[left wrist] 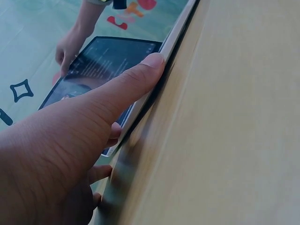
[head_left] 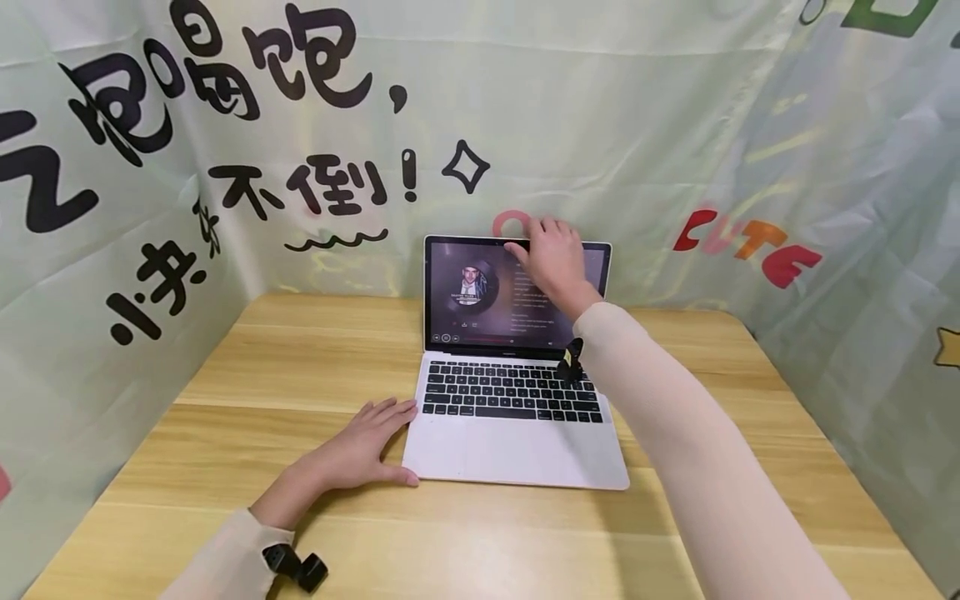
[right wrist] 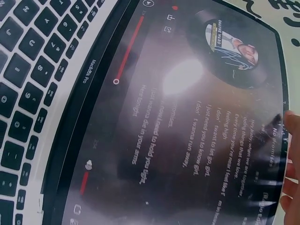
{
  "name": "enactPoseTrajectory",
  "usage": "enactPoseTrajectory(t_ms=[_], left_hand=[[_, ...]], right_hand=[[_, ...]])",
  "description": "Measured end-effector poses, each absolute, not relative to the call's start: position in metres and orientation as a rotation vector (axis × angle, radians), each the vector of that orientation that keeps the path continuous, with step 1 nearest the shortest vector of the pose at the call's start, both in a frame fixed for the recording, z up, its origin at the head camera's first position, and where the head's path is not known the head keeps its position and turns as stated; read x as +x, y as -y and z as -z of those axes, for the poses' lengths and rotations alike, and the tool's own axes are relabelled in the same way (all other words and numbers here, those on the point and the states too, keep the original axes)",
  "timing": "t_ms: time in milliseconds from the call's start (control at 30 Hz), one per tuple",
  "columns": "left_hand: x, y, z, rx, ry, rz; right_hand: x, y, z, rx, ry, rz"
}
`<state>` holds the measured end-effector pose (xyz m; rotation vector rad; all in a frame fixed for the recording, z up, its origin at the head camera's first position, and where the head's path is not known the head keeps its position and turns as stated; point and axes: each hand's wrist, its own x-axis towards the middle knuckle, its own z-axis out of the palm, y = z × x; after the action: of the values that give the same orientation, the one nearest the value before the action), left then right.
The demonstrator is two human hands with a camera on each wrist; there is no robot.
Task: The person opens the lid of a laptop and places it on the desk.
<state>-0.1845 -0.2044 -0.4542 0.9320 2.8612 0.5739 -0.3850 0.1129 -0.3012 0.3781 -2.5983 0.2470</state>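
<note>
An unfolded laptop point(head_left: 517, 454) stands on the wooden table, its lit screen point(head_left: 480, 292) showing a music player with song lyrics and a round cover picture. At the middle-right of the lid's top edge, my right hand point(head_left: 557, 262) pinches the rim, thumb on the screen side and fingertips behind. The right wrist view shows its thumb at the bezel. My left hand point(head_left: 356, 450) rests by the laptop's left side, fingers extended and touching the edge. Its thumb lies against the front left corner, on the base's rim in the left wrist view.
Light wood tabletop point(head_left: 300, 350) spreads around the laptop. A pale fabric backdrop point(head_left: 600, 125) with dark lettering and coloured letters encloses the back and sides. Small black devices sit on both wrists, over beige sleeves point(head_left: 675, 417).
</note>
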Motion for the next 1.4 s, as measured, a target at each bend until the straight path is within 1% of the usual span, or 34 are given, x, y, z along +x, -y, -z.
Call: enactPoseTrajectory(t_ms=[600,933,1400], left_hand=[[-0.190,0.208,0.446,0.926,-2.853,-0.509],[-0.199,0.206,0.439,0.945,-2.782,-0.416],[-0.212,0.211,0.423,0.939,-2.671,-0.535]], right_hand=[[-0.354,-0.131,0.294,0.553,2.513,-0.298],[-0.337,-0.149,0.302,0.538,2.568,-0.315],[-0.319,-0.170,0.315,0.531,2.607,-0.359]])
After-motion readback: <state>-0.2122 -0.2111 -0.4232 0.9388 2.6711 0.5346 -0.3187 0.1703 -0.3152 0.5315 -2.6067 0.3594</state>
